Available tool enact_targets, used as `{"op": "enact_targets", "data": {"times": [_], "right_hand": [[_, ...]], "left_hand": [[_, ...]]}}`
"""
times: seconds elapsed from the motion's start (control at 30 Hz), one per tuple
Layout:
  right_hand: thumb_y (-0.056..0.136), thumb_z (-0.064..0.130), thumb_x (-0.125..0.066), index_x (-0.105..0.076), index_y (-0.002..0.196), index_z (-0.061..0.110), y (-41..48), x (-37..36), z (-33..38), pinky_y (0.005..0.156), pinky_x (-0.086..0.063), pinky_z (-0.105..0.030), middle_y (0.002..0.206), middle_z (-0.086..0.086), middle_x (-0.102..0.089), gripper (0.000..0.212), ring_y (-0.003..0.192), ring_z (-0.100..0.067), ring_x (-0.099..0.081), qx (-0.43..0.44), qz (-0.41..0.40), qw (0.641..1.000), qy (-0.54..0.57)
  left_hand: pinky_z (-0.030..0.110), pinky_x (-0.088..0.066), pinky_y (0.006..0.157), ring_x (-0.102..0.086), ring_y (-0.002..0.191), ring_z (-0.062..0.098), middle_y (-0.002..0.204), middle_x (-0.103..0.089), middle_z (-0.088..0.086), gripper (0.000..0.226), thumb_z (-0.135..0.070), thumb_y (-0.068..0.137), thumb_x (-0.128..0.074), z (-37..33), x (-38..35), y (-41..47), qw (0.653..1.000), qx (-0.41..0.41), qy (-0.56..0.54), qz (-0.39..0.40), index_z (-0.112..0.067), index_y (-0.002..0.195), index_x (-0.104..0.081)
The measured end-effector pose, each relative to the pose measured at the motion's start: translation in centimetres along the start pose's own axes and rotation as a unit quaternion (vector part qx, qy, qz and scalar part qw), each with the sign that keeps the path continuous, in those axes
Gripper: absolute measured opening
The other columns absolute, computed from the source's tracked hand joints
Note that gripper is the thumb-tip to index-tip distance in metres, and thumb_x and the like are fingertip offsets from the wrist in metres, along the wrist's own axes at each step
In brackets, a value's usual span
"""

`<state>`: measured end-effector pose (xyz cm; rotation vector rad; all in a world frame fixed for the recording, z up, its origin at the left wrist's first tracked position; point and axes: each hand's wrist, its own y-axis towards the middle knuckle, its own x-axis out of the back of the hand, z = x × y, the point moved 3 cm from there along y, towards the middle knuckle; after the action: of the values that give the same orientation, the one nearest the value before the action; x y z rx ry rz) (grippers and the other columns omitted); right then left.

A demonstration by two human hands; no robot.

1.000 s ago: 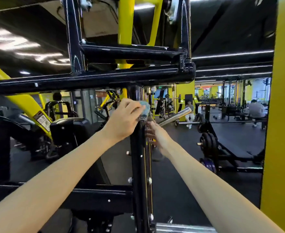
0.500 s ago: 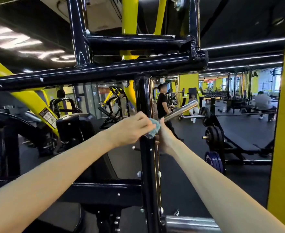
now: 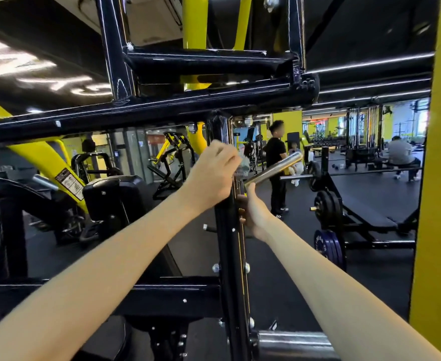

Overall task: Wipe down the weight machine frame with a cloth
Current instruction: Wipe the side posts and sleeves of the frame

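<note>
Left fingers (image 3: 227,155) clutch cloth (image 3: 242,166) against black upright (image 3: 230,256), which right fingers (image 3: 243,204) grip lower down

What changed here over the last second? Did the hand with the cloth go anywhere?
The left hand, gripping the cloth, slid down the post. It has now come back up, above where the silver bar meets the post, which looks like one wiping stroke. The right hand kept its grip on the post just below that bar.
</note>
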<state>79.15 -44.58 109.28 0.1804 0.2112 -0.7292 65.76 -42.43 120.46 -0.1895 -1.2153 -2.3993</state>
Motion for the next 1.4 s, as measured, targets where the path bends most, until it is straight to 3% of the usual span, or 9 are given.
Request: {"op": "enact_targets", "data": {"times": [0.17, 0.23, 0.4, 0.63, 0.73, 0.83, 0.97, 1.17, 1.4], "right_hand": [[0.095, 0.067, -0.015, -0.058, 0.096, 0.015, -0.9, 0.3, 0.5, 0.089, -0.048, -0.040, 0.100, -0.012, -0.065, 0.068, 0.100, -0.028, -0.062, -0.043, 0.022, 0.997, 0.053], [0.094, 0.068, -0.011, -0.060, 0.104, 0.013, -1.0, 0.4, 0.5, 0.104, -0.041, -0.042, 0.111, -0.013, -0.064, 0.074, 0.114, -0.030, -0.057, -0.036, 0.026, 0.996, 0.074], [0.093, 0.069, -0.004, -0.053, 0.131, 0.003, -1.0, 0.7, -1.4, 0.112, -0.031, -0.044, 0.135, -0.020, -0.053, 0.091, 0.121, -0.030, -0.051, -0.041, 0.019, 0.999, 0.023], [0.095, 0.066, -0.019, -0.059, 0.115, 0.008, -2.2, 1.3, -4.5, 0.105, -0.043, -0.042, 0.116, -0.012, -0.065, 0.074, 0.106, -0.026, -0.060, -0.065, -0.016, 0.998, -0.009], [0.096, 0.065, -0.015, -0.059, 0.117, 0.011, -2.3, 1.1, -4.7, 0.087, -0.048, -0.033, 0.115, -0.011, -0.066, 0.074, 0.102, -0.021, -0.059, -0.056, -0.020, 0.998, -0.014], [0.095, 0.067, -0.019, -0.059, 0.124, 0.009, -2.5, 1.1, -5.4, 0.082, -0.050, -0.033, 0.113, -0.011, -0.066, 0.076, 0.102, -0.023, -0.061, -0.068, -0.035, 0.997, 0.010], [0.096, 0.065, -0.022, -0.058, 0.107, 0.010, -3.3, 1.2, -5.1, 0.065, -0.052, -0.033, 0.093, -0.012, -0.065, 0.067, 0.077, -0.022, -0.063, -0.091, -0.043, 0.993, 0.064], [0.097, 0.064, -0.010, -0.062, 0.109, 0.012, -2.8, 1.3, -5.9, 0.078, -0.050, -0.029, 0.107, -0.008, -0.065, 0.074, 0.092, -0.014, -0.061, -0.075, -0.035, 0.996, 0.033], [0.096, 0.065, -0.019, -0.059, 0.100, 0.014, -3.2, 1.2, -5.3, 0.047, -0.050, -0.022, 0.083, -0.005, -0.063, 0.065, 0.070, -0.016, -0.060, -0.100, -0.046, 0.993, 0.052]], "left_hand": [[0.038, -0.047, 0.075, -0.047, 0.099, 0.024, 0.101, -0.059, 0.004, 0.019, -0.010, 0.078, -0.054, -3.7, -2.7, -7.1, 0.979, -0.164, -0.031, 0.119, -0.007, 0.094, -0.064], [0.035, -0.045, 0.079, -0.047, 0.098, 0.022, 0.102, -0.063, 0.004, 0.023, -0.009, 0.081, -0.050, -2.4, -1.8, -5.9, 0.971, -0.205, -0.014, 0.122, -0.008, 0.101, -0.061], [0.034, -0.037, 0.089, -0.042, 0.093, 0.026, 0.112, -0.050, 0.007, 0.026, -0.006, 0.091, -0.049, 0.4, -0.4, -4.9, 0.995, -0.036, -0.073, -0.049, 0.007, 0.105, -0.067], [0.033, -0.042, 0.084, -0.047, 0.089, 0.025, 0.101, -0.061, 0.013, 0.031, 0.004, 0.094, -0.035, -5.1, -3.0, -10.9, 0.966, -0.248, -0.060, 0.043, 0.006, 0.105, -0.063], [0.031, -0.040, 0.080, -0.041, 0.084, 0.027, 0.104, -0.045, 0.009, 0.024, 0.005, 0.088, -0.048, -3.2, -2.7, -9.6, 0.984, -0.152, -0.090, 0.000, 0.004, 0.111, -0.055], [0.032, -0.038, 0.077, -0.039, 0.081, 0.027, 0.099, -0.053, 0.011, 0.019, 0.004, 0.090, -0.046, -5.6, -3.6, -10.7, 0.991, -0.056, -0.119, -0.033, 0.006, 0.103, -0.059], [0.033, -0.042, 0.075, -0.049, 0.074, 0.025, 0.086, -0.059, 0.009, 0.015, 0.006, 0.079, -0.055, -7.2, -4.3, -11.8, 0.974, -0.209, -0.033, 0.083, 0.000, 0.084, -0.068], [0.037, -0.037, 0.073, -0.039, 0.079, 0.027, 0.095, -0.043, 0.012, 0.017, 0.009, 0.079, -0.057, -4.5, -2.6, -8.2, 0.995, -0.039, -0.091, -0.029, 0.008, 0.096, -0.059], [0.036, -0.045, 0.060, -0.046, 0.062, 0.024, 0.072, -0.054, 0.009, 0.006, 0.001, 0.076, -0.055, -7.4, -3.5, -10.4, 0.975, -0.196, -0.023, 0.102, -0.003, 0.077, -0.060]]}}
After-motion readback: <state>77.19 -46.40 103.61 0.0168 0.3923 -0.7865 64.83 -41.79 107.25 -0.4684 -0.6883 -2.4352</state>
